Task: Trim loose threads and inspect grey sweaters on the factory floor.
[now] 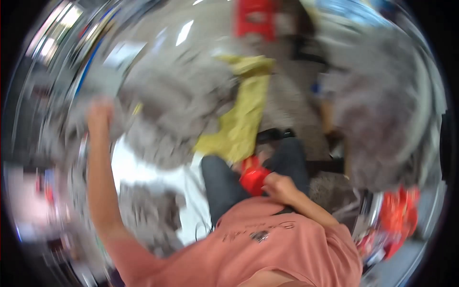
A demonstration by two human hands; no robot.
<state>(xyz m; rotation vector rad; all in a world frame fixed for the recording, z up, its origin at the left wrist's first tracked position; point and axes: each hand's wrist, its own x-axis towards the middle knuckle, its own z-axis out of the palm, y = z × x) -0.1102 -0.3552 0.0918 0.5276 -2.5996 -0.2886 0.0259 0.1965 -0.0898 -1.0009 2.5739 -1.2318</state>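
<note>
Above the person's lap, the right hand (283, 189) pinches a red bundle (255, 180) while the left hand (100, 114) is stretched far out.

The step in hand looks like handling soft goods: the left arm extends to a fluffy grey pile (177, 103), its hand too blurred to tell whether the fingers are spread or closed, or hold anything. The right fingers are curled in on the near edge of the red bundle, which sits between the dark trouser legs (222, 184). The next move would seem to call for a sure left-hand hold without loosening the right. The bundle is bright red, smooth-looking and rounded, with an orange patch at its far end; the pile is matted and lumpy, beside a crumpled yellow sheet (246, 107).
</note>
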